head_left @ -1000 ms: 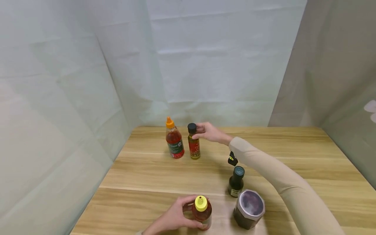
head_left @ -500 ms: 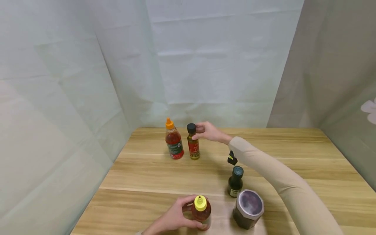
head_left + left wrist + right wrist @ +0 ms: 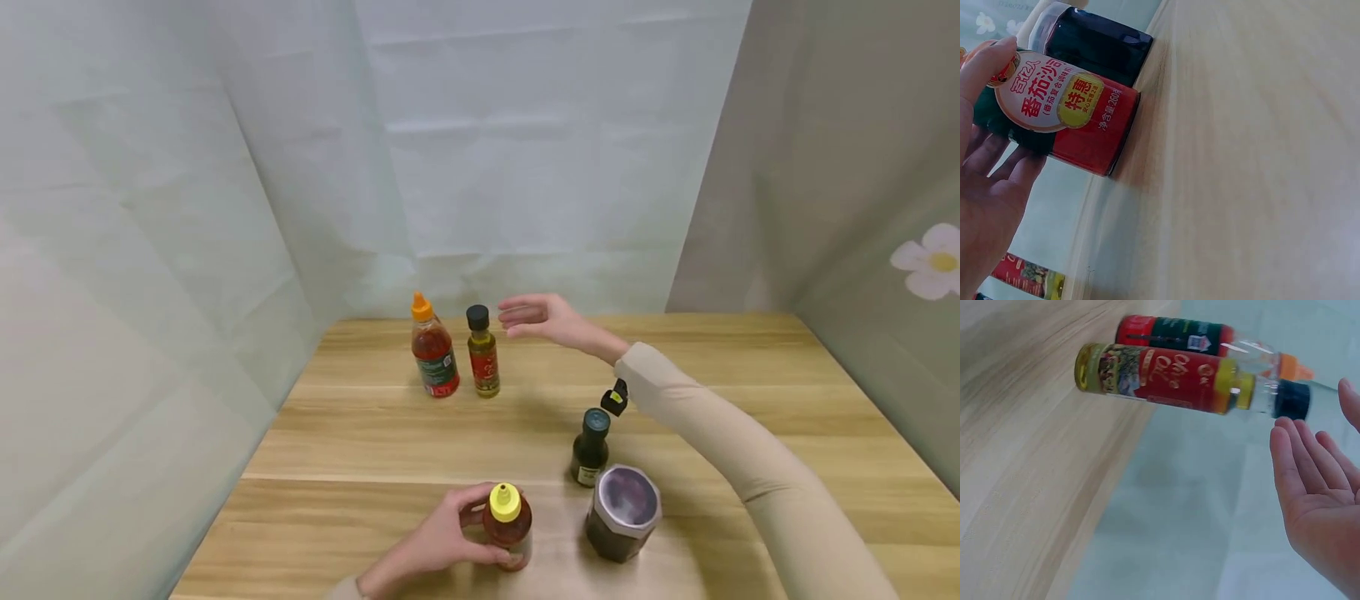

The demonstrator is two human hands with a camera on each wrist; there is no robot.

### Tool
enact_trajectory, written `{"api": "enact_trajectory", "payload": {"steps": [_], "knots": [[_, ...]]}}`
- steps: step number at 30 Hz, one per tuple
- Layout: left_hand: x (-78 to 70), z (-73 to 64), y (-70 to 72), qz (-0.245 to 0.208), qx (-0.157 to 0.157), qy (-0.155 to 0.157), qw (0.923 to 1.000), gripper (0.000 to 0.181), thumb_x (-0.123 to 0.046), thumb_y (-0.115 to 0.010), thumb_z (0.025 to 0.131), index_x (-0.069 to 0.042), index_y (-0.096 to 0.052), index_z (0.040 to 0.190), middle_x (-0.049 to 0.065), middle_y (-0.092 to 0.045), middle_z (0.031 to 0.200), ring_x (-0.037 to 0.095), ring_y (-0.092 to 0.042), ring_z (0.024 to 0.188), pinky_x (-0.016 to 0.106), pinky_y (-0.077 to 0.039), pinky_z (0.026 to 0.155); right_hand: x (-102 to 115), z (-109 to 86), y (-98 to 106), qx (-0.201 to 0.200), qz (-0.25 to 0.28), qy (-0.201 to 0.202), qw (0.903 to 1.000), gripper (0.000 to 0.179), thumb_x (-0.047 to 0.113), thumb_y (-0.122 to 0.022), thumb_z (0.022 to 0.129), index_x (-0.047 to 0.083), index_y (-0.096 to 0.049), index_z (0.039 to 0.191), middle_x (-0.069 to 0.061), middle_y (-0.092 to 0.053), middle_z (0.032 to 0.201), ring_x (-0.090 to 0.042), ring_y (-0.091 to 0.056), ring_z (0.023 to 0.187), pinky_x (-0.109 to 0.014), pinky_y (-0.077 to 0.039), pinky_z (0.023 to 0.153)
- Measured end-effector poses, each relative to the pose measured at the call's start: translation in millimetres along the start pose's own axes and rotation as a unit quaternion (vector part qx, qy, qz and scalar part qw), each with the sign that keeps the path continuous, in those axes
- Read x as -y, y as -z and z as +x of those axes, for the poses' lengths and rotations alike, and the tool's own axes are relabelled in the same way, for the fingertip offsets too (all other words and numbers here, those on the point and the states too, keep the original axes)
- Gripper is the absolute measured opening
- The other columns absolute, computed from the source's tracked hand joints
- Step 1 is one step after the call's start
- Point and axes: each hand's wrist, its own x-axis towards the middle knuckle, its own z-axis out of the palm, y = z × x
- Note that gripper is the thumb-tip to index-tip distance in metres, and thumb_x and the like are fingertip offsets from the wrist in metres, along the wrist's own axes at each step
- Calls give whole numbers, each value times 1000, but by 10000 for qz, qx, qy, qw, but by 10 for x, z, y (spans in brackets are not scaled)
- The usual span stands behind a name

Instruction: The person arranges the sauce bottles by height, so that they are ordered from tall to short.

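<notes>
My left hand grips a ketchup bottle with a yellow nozzle cap, standing upright near the table's front. Its red label shows in the left wrist view, thumb across the upper part. At the back, an olive oil bottle with a black cap stands upright. Just right of its cap is my right hand, fingers extended and holding nothing. In the right wrist view the fingertips are close to the black cap; whether they touch is hard to tell.
An orange-capped red sauce bottle stands left of the olive oil. Right of the ketchup are a small dark bottle and an octagonal dark jar. The right forearm passes over the table's right part. Pale cloth walls enclose the table.
My right hand has let go of the olive oil bottle's neck and drawn back to the right, fingers straightened. The left hand still holds the ketchup bottle. The head view has shifted slightly.
</notes>
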Motion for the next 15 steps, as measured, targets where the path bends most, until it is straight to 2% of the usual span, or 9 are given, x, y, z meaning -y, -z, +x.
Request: {"api": "enact_trajectory", "payload": {"steps": [5,10,13,15], "knots": [[-10,30,10,46,10,157,9999,64,-13,-78,82,-2,-49,138,15,-57,135,8,-56,122,18,-44,102,78,-232,81,-172,257,146,9994,43,16,-63,94,6,-54,135,-21,-61,130,-38,-59,118,-38,-52,99],[-5,54,15,44,35,112,9999,63,-13,-78,82,-4,-50,137,16,-57,135,9,-56,122,19,-45,102,140,-509,140,-508,487,353,9969,37,18,-56,98,3,-55,133,-29,-60,124,-39,-62,111,-40,-55,92],[2,64,19,43,67,45,10000,62,-12,-77,82,-3,-50,137,16,-58,134,9,-57,121,19,-45,102,155,-676,149,-718,495,410,9954,35,21,-55,100,5,-56,131,-23,-64,120,-30,-66,105,-38,-56,89],[4,67,24,31,85,-2,10000,62,-12,-77,82,-1,-50,137,17,-58,133,9,-57,120,19,-45,102,153,-785,135,-804,502,462,9944,33,21,-53,100,6,-56,130,-15,-68,116,-24,-67,101,-36,-57,87]]}}
